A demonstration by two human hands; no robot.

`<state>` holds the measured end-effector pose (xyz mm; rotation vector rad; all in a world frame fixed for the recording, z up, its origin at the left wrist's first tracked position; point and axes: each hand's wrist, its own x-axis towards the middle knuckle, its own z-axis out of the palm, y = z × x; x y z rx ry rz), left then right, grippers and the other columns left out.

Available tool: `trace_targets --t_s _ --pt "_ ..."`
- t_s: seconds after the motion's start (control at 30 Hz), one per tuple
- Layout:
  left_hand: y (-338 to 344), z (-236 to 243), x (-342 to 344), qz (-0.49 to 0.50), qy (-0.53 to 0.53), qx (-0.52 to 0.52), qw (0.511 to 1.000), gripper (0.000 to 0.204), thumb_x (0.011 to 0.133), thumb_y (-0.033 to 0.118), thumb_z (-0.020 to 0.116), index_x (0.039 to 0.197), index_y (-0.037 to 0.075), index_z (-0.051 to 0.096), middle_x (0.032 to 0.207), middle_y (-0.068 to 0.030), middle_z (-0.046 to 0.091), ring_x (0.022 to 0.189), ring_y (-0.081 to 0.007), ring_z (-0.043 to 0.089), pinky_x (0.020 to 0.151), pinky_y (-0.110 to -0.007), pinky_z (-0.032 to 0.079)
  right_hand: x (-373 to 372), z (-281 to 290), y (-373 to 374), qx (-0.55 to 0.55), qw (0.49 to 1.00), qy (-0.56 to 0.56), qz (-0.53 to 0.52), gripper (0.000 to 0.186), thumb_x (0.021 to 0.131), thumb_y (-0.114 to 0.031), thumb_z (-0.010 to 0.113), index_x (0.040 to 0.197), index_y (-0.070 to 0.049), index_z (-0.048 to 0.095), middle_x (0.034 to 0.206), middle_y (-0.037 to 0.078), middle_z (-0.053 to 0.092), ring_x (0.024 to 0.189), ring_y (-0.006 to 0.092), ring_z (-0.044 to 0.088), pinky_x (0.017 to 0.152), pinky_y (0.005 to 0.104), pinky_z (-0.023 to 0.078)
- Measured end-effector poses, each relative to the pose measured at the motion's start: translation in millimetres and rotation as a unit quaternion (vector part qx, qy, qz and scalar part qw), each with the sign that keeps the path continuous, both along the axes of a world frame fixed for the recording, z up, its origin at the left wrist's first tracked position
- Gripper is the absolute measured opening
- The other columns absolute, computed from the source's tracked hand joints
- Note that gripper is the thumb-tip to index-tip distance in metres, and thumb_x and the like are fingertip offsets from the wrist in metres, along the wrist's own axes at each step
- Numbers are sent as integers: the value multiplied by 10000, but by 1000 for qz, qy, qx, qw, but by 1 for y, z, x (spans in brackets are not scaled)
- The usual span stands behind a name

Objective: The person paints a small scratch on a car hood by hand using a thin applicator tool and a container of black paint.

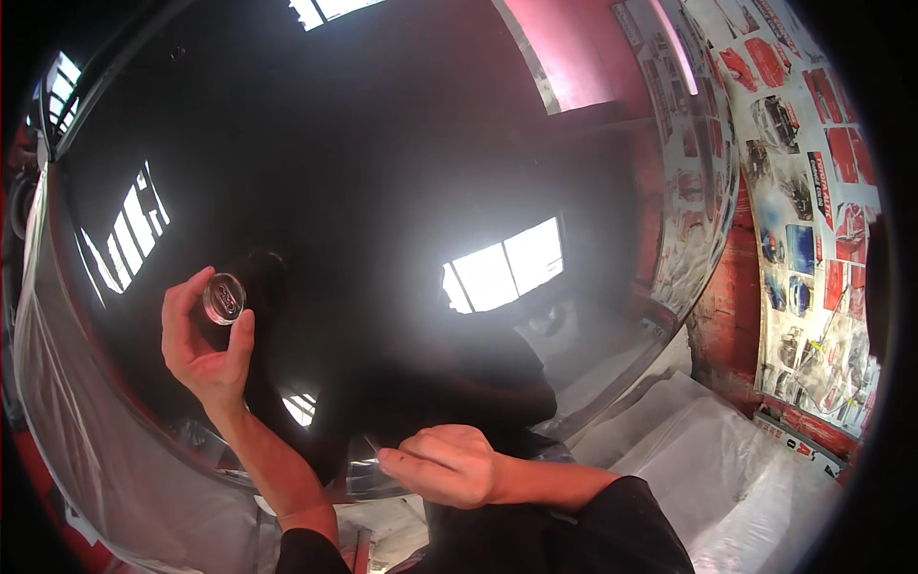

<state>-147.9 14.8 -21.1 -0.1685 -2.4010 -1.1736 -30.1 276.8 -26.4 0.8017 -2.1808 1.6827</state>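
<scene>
My left hand (pixel 206 349) pinches a small round cap (pixel 225 298) between thumb and fingers, above the left part of a glossy black car panel. The cap is dark inside with a pale shiny rim, and its face is turned toward me. Nearer to my body, my right hand (pixel 448 466) is closed, with the tip of a thin, slender thing (pixel 372 443) poking out past its fingers. The rest of that thing is hidden in the hand, so its kind cannot be made out. The wide curved black panel (pixel 363 191) spreads under and beyond both hands, mirroring windows and lights.
Clear plastic sheeting (pixel 86 383) hangs along the panel's left edge, and more plastic sheet (pixel 679 450) lies at the lower right. A wall covered in printed picture sheets (pixel 803 191) stands to the right, beside a worn red surface (pixel 722 297).
</scene>
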Motion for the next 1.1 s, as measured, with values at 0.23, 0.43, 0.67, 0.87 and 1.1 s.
trace_targets --t_s 0.23,0.43,0.67,0.87,1.1 --pt "-5 -7 -1 0 1 9 1000 468 779 78 819 1207 -29 662 1093 -91 630 999 -202 613 908 -318 487 4 2 4 3 1000 3 19 307 712 38 773 1008 73 699 778 89 593 567 178 593 481 288 479" --pt "1 3 -5 -7 -10 -2 1000 464 784 96 817 1199 -38 659 1109 -105 644 1013 -210 628 917 -322 494 3 0 6 -7 1000 2 13 298 714 76 796 994 76 697 763 97 615 571 183 614 482 287 499" --pt "0 8 -10 -18 16 -5 1000 458 728 43 798 1172 4 692 960 -49 645 820 -124 599 723 -239 456 20 8 -8 41 994 -14 103 309 740 57 827 1016 80 692 776 98 641 583 192 629 505 298 528" --pt "7 9 -3 -38 96 -17 995 468 696 59 805 1151 82 699 882 14 583 752 -121 491 670 -273 371 64 6 -32 73 981 -31 177 334 742 87 809 1051 107 682 771 109 627 569 188 603 493 278 498" --pt "6 13 0 -52 172 63 982 200 739 94 762 881 8 650 792 -123 618 706 -291 605 617 -383 482 98 2 -49 112 966 -41 229 337 747 74 796 1061 112 681 799 164 669 617 253 678 542 310 527"
